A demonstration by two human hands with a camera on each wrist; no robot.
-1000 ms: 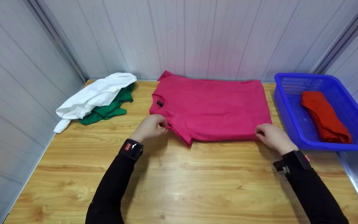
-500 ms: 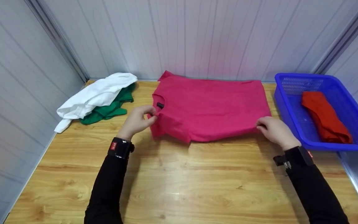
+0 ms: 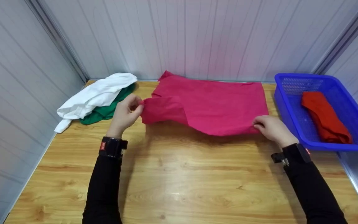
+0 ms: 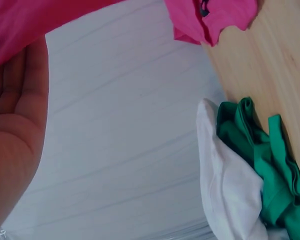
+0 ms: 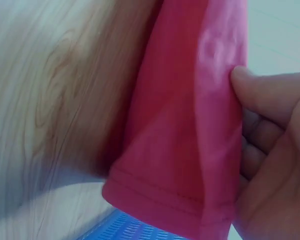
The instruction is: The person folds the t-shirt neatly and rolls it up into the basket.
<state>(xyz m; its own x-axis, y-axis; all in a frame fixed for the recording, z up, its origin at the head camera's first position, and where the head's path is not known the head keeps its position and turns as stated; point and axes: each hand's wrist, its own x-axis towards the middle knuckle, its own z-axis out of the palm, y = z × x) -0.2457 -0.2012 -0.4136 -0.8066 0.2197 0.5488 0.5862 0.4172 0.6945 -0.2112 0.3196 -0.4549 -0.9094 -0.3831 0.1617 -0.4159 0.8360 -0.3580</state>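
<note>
While both hands lift the near edge of the pink T-shirt (image 3: 210,105) off the wooden table (image 3: 172,180), the main risk, as a judgement, is uneven grip: the raised edge sags between the hands, so a loosened pinch on either side could drop the cloth and crumple the layers, and the far portion resting on the table could drag out of line. The right hand (image 3: 270,128) pinches the hem corner, thumb (image 5: 270,92) pressed on top and curled fingers beneath. The left hand (image 3: 125,112) grips the sleeve end at the shoulder side, fingers closed on the fabric in the head view; the left wrist view shows only palm and cloth. Further left lie a white garment (image 3: 96,95) over a green garment (image 3: 109,109). At the far right, a blue basket (image 3: 292,124) holds a folded red-orange garment (image 3: 325,119).
</note>
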